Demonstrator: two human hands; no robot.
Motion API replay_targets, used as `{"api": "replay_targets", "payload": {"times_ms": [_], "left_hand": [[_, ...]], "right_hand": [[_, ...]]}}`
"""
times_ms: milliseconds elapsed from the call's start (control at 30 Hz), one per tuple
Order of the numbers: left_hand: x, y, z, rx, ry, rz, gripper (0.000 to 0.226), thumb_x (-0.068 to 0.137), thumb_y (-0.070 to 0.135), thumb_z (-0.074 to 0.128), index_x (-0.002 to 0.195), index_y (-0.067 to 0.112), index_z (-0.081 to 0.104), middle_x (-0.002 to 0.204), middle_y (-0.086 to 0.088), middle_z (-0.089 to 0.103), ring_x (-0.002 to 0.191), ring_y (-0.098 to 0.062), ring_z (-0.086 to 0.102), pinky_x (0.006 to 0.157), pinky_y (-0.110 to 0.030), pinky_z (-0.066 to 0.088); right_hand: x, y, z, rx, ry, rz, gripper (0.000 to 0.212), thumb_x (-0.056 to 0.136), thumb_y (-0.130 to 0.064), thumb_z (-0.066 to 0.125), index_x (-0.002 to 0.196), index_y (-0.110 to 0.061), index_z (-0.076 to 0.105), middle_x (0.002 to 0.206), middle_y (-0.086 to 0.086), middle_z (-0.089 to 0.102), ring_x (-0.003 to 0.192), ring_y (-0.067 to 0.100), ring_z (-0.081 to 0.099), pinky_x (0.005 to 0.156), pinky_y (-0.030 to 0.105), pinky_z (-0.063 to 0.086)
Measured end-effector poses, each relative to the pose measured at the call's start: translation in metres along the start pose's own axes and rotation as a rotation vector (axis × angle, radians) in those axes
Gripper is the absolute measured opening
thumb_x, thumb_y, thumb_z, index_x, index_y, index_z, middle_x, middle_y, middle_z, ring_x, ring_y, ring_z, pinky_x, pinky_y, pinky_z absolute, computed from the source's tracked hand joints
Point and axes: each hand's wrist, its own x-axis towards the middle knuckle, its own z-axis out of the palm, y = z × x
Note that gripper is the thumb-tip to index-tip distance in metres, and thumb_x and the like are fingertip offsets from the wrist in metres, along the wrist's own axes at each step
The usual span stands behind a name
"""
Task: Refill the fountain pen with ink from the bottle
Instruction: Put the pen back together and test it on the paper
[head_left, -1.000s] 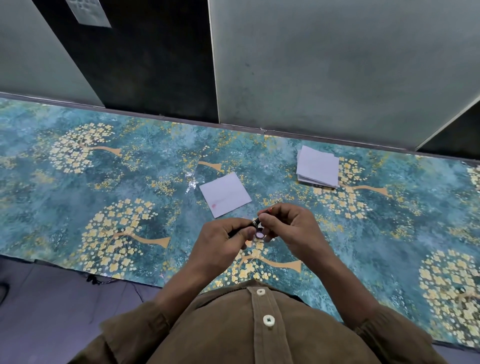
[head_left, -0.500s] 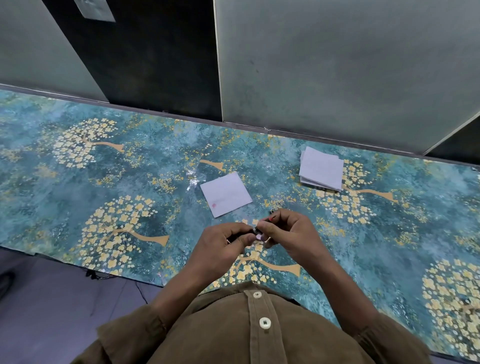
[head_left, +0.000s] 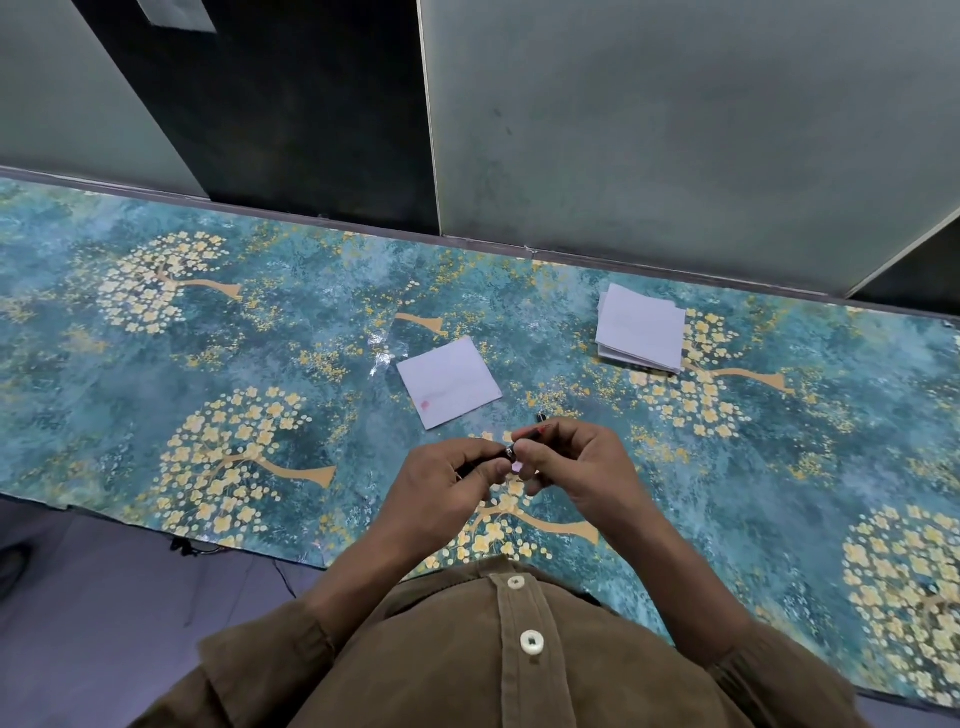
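Observation:
Both hands meet over the near middle of the table, holding a thin dark fountain pen (head_left: 510, 453) between them. My left hand (head_left: 441, 493) grips one end of it with curled fingers and thumb. My right hand (head_left: 576, 467) pinches the other end, where a dark tip with a red streak (head_left: 540, 429) shows above the fingers. A silver ring marks the join between the two hands. Most of the pen is hidden by my fingers. No ink bottle is in view.
A single white paper square (head_left: 449, 381) with a pink stain lies just beyond my hands. A stack of white paper squares (head_left: 641, 328) sits at the back right. The teal flowered tablecloth (head_left: 208, 364) covers the table; grey wall panels rise behind it.
The hands stay together on the pen and have shifted slightly, with the fingers turning a little at the join. Otherwise nothing has moved on the table.

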Motion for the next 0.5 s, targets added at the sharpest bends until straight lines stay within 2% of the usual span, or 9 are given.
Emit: {"api": "replay_targets", "payload": {"times_ms": [133,233,300,400,500], "left_hand": [[-0.001,-0.003,0.002,0.004,-0.027,-0.005,0.011,0.094,0.012,0.067,0.092,0.019,0.076,0.078,0.007,0.070,0.061,-0.004,0.064,0.061,-0.029,0.053],[0.000,-0.001,0.003,0.015,-0.073,-0.003,0.012,0.096,0.011,0.064,0.092,0.012,0.074,0.078,0.001,0.069,0.060,-0.004,0.062,0.061,-0.022,0.050],[-0.001,0.003,0.003,0.018,-0.084,-0.003,0.015,0.096,0.009,0.063,0.086,0.014,0.073,0.074,-0.002,0.068,0.059,-0.002,0.062,0.059,-0.017,0.048],[-0.003,0.004,0.004,0.043,-0.075,-0.011,0.015,0.095,0.010,0.066,0.084,0.016,0.075,0.066,0.003,0.067,0.055,0.000,0.061,0.057,-0.013,0.045],[-0.003,-0.001,0.007,0.052,-0.053,-0.032,0.011,0.094,0.015,0.068,0.093,0.015,0.079,0.070,0.003,0.072,0.057,-0.006,0.067,0.060,-0.027,0.055]], "right_hand": [[-0.001,0.004,0.002,0.026,-0.009,0.011,0.009,0.090,-0.008,0.071,0.098,-0.003,0.073,0.070,0.011,0.070,0.065,0.026,0.065,0.066,0.041,0.058],[-0.003,0.007,0.000,0.094,-0.032,0.034,0.015,0.091,-0.006,0.069,0.106,-0.006,0.072,0.071,0.007,0.070,0.070,0.026,0.063,0.066,0.039,0.056],[-0.005,0.008,-0.002,0.100,-0.034,0.037,0.014,0.092,-0.005,0.067,0.105,-0.005,0.073,0.071,0.004,0.070,0.071,0.023,0.064,0.066,0.036,0.057],[-0.006,0.010,-0.002,0.072,-0.028,0.035,0.011,0.093,-0.004,0.067,0.099,-0.006,0.075,0.072,0.004,0.071,0.070,0.023,0.065,0.067,0.036,0.057],[-0.009,0.015,0.002,0.080,0.015,0.029,0.010,0.092,-0.002,0.066,0.097,-0.004,0.075,0.074,0.005,0.073,0.070,0.019,0.068,0.067,0.031,0.058]]}}
